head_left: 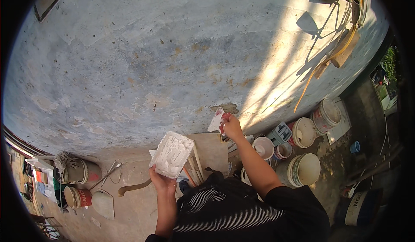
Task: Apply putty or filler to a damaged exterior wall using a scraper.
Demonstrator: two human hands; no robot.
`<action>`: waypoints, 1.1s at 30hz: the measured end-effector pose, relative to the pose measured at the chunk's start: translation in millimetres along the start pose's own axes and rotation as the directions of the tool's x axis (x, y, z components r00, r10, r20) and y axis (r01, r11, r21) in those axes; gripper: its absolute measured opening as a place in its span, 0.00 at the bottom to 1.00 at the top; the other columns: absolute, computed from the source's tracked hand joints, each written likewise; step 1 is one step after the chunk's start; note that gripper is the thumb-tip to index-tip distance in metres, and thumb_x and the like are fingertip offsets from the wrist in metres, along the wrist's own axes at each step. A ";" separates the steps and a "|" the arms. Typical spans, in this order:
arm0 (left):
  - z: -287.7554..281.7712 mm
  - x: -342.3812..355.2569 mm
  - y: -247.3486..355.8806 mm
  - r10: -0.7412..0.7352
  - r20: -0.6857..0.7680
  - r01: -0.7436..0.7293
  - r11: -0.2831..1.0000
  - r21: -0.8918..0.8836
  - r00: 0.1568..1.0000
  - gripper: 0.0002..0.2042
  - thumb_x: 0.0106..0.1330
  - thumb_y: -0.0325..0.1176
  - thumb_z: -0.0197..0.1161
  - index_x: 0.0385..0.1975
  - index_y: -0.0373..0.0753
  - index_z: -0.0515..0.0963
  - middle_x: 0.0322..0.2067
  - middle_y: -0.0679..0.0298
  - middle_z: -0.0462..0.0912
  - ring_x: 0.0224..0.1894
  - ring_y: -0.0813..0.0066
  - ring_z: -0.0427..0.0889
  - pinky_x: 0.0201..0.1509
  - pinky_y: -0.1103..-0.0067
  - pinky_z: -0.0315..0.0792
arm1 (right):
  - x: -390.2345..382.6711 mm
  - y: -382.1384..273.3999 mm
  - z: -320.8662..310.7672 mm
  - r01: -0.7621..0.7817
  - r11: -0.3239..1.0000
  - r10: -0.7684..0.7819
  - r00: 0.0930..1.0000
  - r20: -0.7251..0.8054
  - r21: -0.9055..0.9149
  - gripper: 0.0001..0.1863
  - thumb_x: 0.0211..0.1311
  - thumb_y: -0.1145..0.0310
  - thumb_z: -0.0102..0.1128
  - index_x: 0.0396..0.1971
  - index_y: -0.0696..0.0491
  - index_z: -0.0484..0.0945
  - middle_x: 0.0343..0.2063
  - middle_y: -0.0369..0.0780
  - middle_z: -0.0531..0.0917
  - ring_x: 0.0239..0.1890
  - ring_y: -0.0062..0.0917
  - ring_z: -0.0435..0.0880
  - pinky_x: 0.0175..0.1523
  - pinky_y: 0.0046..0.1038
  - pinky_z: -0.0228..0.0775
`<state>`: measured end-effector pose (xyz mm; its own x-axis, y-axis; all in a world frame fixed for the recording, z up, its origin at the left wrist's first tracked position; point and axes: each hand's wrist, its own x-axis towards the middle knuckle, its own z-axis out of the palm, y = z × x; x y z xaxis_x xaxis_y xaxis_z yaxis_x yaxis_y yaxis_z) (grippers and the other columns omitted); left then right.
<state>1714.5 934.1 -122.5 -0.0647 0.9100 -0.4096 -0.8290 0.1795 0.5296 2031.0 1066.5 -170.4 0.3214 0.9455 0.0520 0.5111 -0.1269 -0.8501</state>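
Observation:
My left hand [163,182] supports a rectangular hawk or shallow tray [184,158] from its near edge. Thick white paste [173,153] is spread in ridges over its surface. My right hand [233,127], fingers wrapped round the handle, grips a putty knife [216,121] with white paste on its blade. That blade is close to the wall [129,82], just below a rough brownish patch [227,108]; whether it touches cannot be told. The wall is faded blue-grey, with peeling and stained spots.
Several buckets [303,170] stand to the right along the wall's foot, and more buckets [78,196] at the left. Wooden strips [196,162] lie by my feet, near a curved handle [135,187]. Long-handled tools [346,47] and an orange cord [309,84] hang at upper right.

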 end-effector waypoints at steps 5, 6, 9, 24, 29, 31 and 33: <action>4.0 -15.2 -2.4 -0.009 0.045 0.010 1.000 -0.026 0.999 0.35 0.62 0.49 0.45 0.68 0.37 0.58 0.65 0.52 0.66 0.64 0.49 0.70 0.59 0.54 0.71 | -12.2 -13.2 -25.2 -0.040 0.999 0.039 0.997 0.070 0.015 0.11 0.62 0.69 0.52 0.38 0.59 0.79 0.35 0.55 0.83 0.42 0.51 0.82 0.46 0.42 0.74; 9.2 -18.7 -1.5 -0.026 0.067 0.029 0.998 -0.050 0.997 0.33 0.63 0.47 0.45 0.67 0.35 0.59 0.65 0.52 0.65 0.66 0.51 0.68 0.65 0.56 0.68 | -7.0 -7.3 -21.6 -0.044 0.999 0.043 0.997 0.059 0.014 0.11 0.62 0.69 0.52 0.38 0.59 0.79 0.35 0.55 0.83 0.42 0.51 0.82 0.46 0.42 0.74; 7.3 -15.2 -4.7 -0.016 0.030 0.016 1.000 -0.002 0.999 0.36 0.61 0.51 0.45 0.69 0.38 0.57 0.65 0.52 0.67 0.63 0.48 0.71 0.56 0.51 0.73 | 0.4 -4.6 -12.7 -0.054 0.983 0.069 0.994 0.083 -0.175 0.12 0.62 0.68 0.52 0.38 0.60 0.79 0.36 0.55 0.83 0.43 0.51 0.82 0.48 0.43 0.73; -12.2 -28.2 21.1 -0.018 0.049 0.018 1.000 -0.007 0.999 0.37 0.60 0.52 0.47 0.69 0.39 0.58 0.65 0.51 0.67 0.63 0.48 0.71 0.55 0.51 0.73 | -9.3 14.6 16.5 -0.128 0.985 0.124 0.991 0.041 0.112 0.13 0.57 0.68 0.52 0.34 0.62 0.78 0.34 0.58 0.82 0.42 0.54 0.81 0.46 0.45 0.72; -23.9 -26.3 13.1 -0.006 0.016 0.006 1.000 -0.006 1.000 0.37 0.60 0.52 0.47 0.69 0.39 0.58 0.65 0.52 0.67 0.63 0.48 0.71 0.55 0.51 0.73 | -13.4 -12.0 8.5 -0.215 0.968 0.192 0.967 0.164 0.132 0.11 0.59 0.71 0.52 0.37 0.61 0.78 0.32 0.52 0.84 0.38 0.40 0.85 0.41 0.37 0.74; -16.6 -31.9 10.0 -0.013 0.014 0.013 1.000 -0.017 1.000 0.37 0.59 0.52 0.48 0.69 0.39 0.58 0.65 0.52 0.67 0.63 0.48 0.71 0.56 0.51 0.72 | -12.5 0.9 3.7 -0.137 0.990 0.134 0.986 0.097 0.022 0.11 0.60 0.71 0.53 0.38 0.61 0.78 0.32 0.49 0.84 0.36 0.34 0.86 0.38 0.34 0.75; -9.7 -39.3 10.7 -0.021 0.019 0.022 0.998 -0.051 1.000 0.33 0.63 0.46 0.45 0.67 0.35 0.59 0.65 0.51 0.66 0.65 0.51 0.69 0.66 0.57 0.67 | -12.0 3.5 -1.6 -0.221 0.925 0.187 0.973 0.137 0.310 0.12 0.60 0.70 0.55 0.40 0.61 0.78 0.32 0.49 0.84 0.36 0.33 0.85 0.39 0.33 0.75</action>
<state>1702.7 896.6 -108.0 -0.0369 0.9131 -0.4060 -0.8574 0.1798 0.4822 2030.2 1054.3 -173.2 0.2993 0.9371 -0.1798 0.1539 -0.2334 -0.9601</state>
